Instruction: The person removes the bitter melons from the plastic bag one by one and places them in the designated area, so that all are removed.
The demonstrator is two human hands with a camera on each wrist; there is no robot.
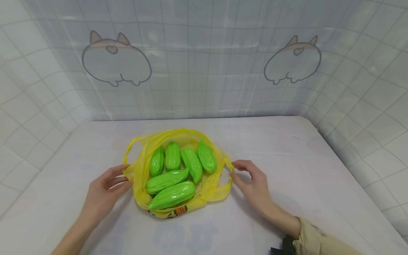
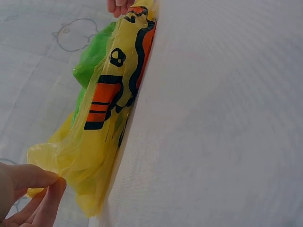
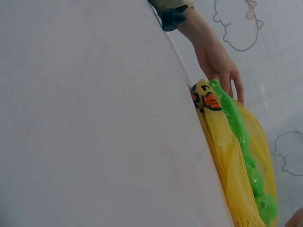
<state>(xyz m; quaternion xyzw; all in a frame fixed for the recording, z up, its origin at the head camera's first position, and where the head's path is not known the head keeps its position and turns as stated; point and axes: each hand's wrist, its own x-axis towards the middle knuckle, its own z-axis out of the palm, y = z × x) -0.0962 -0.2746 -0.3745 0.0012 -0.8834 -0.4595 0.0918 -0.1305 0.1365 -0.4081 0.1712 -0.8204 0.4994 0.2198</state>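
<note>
So, the yellow bag point(image 1: 138, 186) sat on the table point(image 1: 306, 159) right between both hands, mouth spread open and facing up. Six glossy green cucumber-shaped pieces point(image 1: 192, 164) were inside: the back four pointed mostly away from the person, while the two nearest lay crosswise at a slant. Side to side is what mattered, I'd say: the bag was to the right of the left hand point(image 1: 106, 187) and to the left of the right hand point(image 1: 255, 184), both touching it, so neither was really nearer. Left thumb and finger pinched the left edge; the right hand had the right-hand handle point(image 1: 228, 163) lightly between thumb and index. Behind, a tiled backdrop point(image 1: 204, 78) with cartoon animal outlines point(image 1: 116, 63).
</note>
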